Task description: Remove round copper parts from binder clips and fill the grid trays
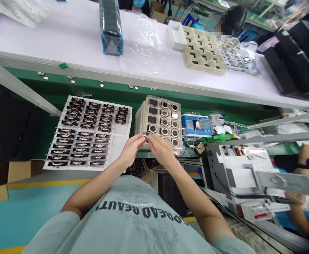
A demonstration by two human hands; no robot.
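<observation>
My left hand (131, 148) and my right hand (160, 147) meet at the fingertips, both closed in a pinch. Between them is a small dark part (146, 134), mostly hidden by the fingers. Just beyond and below the hands lies a stack of see-through plastic trays (179, 121). The top tray holds round, gold-rimmed dark discs (164, 122), and dark square pieces (152, 110) fill some of its left column. Left of my left hand is a white foam tray (121, 148) with rows of black parts that have thin metal ends (81, 148).
A white shelf (77, 42) crosses above the bench, bearing a wrapped black stack (111, 28) and a cream compartment tray (204, 49). Right of the trays are a blue device (194, 125) and a green bottle (221, 137). Another person's arm (299, 211) shows at far right.
</observation>
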